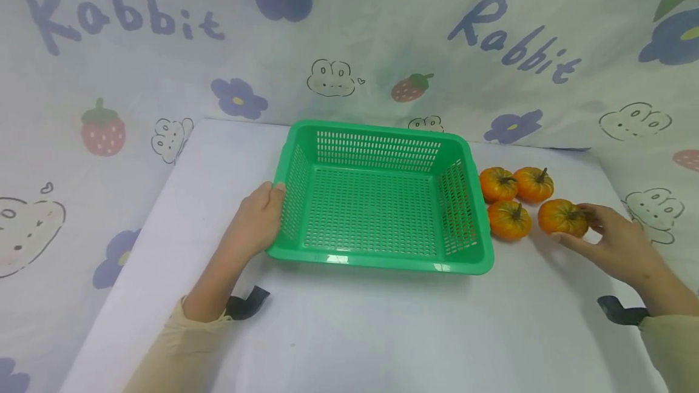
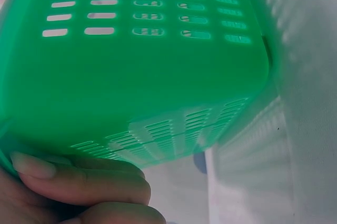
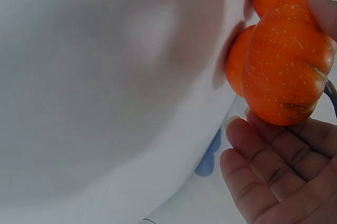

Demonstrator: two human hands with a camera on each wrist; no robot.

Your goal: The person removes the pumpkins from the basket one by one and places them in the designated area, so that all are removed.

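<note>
A green plastic basket (image 1: 377, 262) with slotted walls sits in the middle of the white table. My left hand (image 1: 253, 220) grips its left rim; in the left wrist view the fingers (image 2: 84, 184) curl beneath the edge. At the right, my right hand (image 1: 617, 241) pinches a small orange pumpkin (image 1: 562, 218) between thumb and fingers. The right wrist view shows this pumpkin (image 3: 287, 61) raised off the cloth, its shadow below. Three similar pumpkins, one at the front (image 1: 509, 221) and two behind (image 1: 498, 184) (image 1: 534, 184), rest beside the basket's right wall.
White cloth covers the table (image 1: 349, 332). Behind it hangs a curtain (image 1: 360, 29) printed with rabbits, strawberries, flowers and the word Rabbit. Dark straps (image 1: 248, 303) show at both wrists, next to beige sleeves (image 1: 180, 350).
</note>
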